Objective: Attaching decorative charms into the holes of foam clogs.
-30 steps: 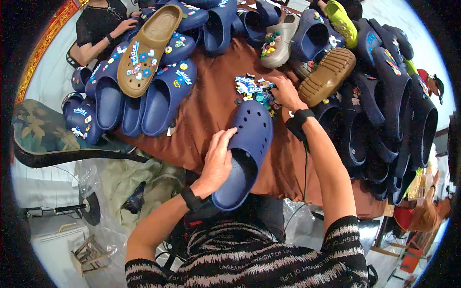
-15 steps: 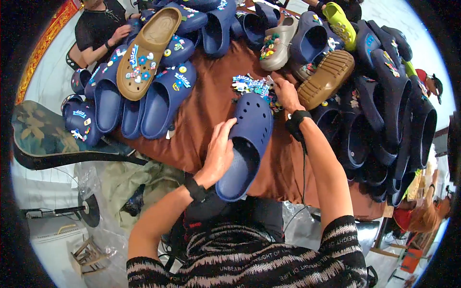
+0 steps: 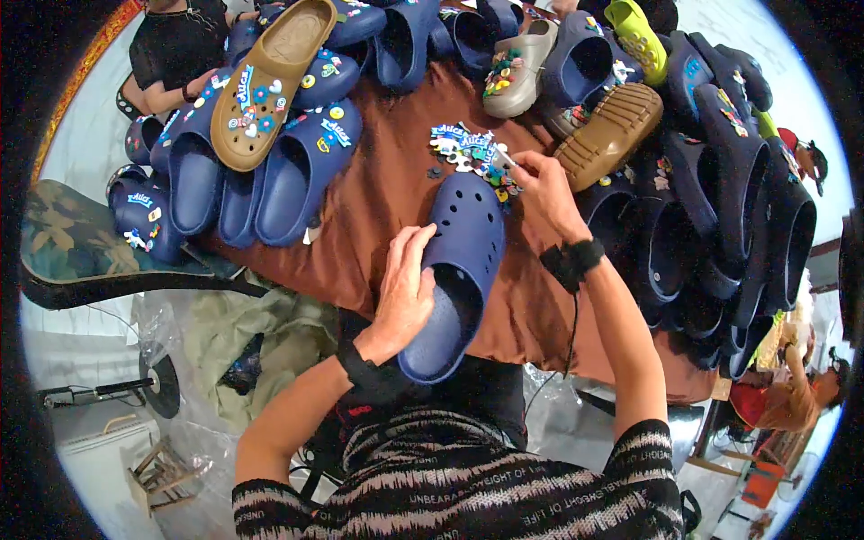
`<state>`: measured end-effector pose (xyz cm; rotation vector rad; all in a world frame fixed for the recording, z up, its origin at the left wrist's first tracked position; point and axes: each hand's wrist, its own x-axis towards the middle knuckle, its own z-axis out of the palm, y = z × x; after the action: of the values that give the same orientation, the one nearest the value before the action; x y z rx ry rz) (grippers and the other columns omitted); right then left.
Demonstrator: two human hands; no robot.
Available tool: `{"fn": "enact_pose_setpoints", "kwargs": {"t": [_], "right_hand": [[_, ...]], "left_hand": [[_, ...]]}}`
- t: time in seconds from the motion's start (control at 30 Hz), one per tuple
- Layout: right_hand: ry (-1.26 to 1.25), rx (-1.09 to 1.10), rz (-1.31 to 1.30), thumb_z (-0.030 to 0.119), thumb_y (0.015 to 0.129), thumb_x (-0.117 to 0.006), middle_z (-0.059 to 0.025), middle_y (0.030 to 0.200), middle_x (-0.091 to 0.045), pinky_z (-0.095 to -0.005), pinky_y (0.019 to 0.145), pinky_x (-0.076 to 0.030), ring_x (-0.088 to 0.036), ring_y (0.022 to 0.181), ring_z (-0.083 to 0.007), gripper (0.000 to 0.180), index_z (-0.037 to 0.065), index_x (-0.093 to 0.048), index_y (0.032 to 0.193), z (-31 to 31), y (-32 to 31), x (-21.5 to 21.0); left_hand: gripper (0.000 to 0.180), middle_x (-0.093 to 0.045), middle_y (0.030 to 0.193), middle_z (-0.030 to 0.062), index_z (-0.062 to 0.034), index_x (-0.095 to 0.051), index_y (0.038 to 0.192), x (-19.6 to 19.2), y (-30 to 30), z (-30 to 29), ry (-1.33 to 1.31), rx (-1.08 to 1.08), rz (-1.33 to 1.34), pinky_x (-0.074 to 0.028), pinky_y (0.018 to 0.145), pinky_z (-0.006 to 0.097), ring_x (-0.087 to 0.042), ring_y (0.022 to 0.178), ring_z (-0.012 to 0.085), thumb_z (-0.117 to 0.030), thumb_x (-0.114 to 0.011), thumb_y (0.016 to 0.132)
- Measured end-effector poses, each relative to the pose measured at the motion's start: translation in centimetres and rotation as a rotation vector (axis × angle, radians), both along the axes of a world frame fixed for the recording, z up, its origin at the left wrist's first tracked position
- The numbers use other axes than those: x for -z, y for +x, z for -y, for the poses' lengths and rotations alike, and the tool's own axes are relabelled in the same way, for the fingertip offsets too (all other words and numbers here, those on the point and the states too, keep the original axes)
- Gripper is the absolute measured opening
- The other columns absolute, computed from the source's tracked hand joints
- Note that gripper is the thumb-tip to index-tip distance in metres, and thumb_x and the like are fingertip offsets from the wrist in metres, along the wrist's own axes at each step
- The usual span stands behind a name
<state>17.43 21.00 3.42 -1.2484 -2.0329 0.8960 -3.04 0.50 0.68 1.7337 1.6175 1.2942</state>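
While the left hand (image 3: 405,292) grips an undecorated blue clog (image 3: 472,227) over brown cloth (image 3: 531,301) — toe just beside a charm pile (image 3: 465,147) — the right hand (image 3: 544,187) pinches a small white piece (image 3: 505,157), upturned brown clog (image 3: 610,135) near it.

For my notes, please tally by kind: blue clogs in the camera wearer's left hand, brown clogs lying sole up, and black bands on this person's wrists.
Blue clog in left hand: 1
Brown clog, sole up: 1
Black wristbands: 2
Total: 4
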Motion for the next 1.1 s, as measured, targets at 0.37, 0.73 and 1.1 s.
{"fn": "enact_pose_setpoints", "kwargs": {"t": [0.37, 0.73, 1.1], "right_hand": [[0.585, -0.120, 0.423, 0.014, 0.086, -0.065, -0.0148, 0.084, -0.061, -0.0467, 0.072, -0.050, -0.064, 0.081, -0.0364, 0.009, 0.006, -0.063, 0.088, 5.3, -1.8, 0.1], [0.700, -0.283, 0.615, 0.010, 0.084, -0.066, -0.0122, 0.082, -0.060, -0.0428, 0.074, -0.047, -0.063, 0.079, -0.0324, 0.005, 0.005, -0.064, 0.086, 5.3, -2.4, -0.4], [0.567, -0.316, 0.642, 0.005, 0.081, -0.059, -0.0116, 0.091, -0.064, -0.0422, 0.079, -0.051, -0.066, 0.085, -0.0315, 0.019, 0.004, -0.064, 0.099, 6.8, -2.0, -0.8]], "left_hand": [[0.039, -0.046, 0.142, 0.0195, -0.0031, -0.058, 0.130, -1.0, -0.4, -1.7, -0.029, 0.238, -0.058, -0.031, 0.115, 0.045, -0.040, 0.137, 0.0374, -0.031, -0.051, 0.104], [0.041, -0.046, 0.142, 0.0205, -0.0023, -0.058, 0.129, -0.1, -0.2, -1.8, 0.005, 0.207, 0.015, -0.030, 0.116, 0.045, -0.039, 0.137, 0.0377, -0.034, -0.051, 0.104], [0.039, -0.047, 0.140, 0.0204, -0.0020, -0.060, 0.126, 0.2, 0.0, -1.7, 0.030, 0.171, 0.020, -0.030, 0.116, 0.046, -0.040, 0.137, 0.0387, -0.033, -0.052, 0.103]]}}
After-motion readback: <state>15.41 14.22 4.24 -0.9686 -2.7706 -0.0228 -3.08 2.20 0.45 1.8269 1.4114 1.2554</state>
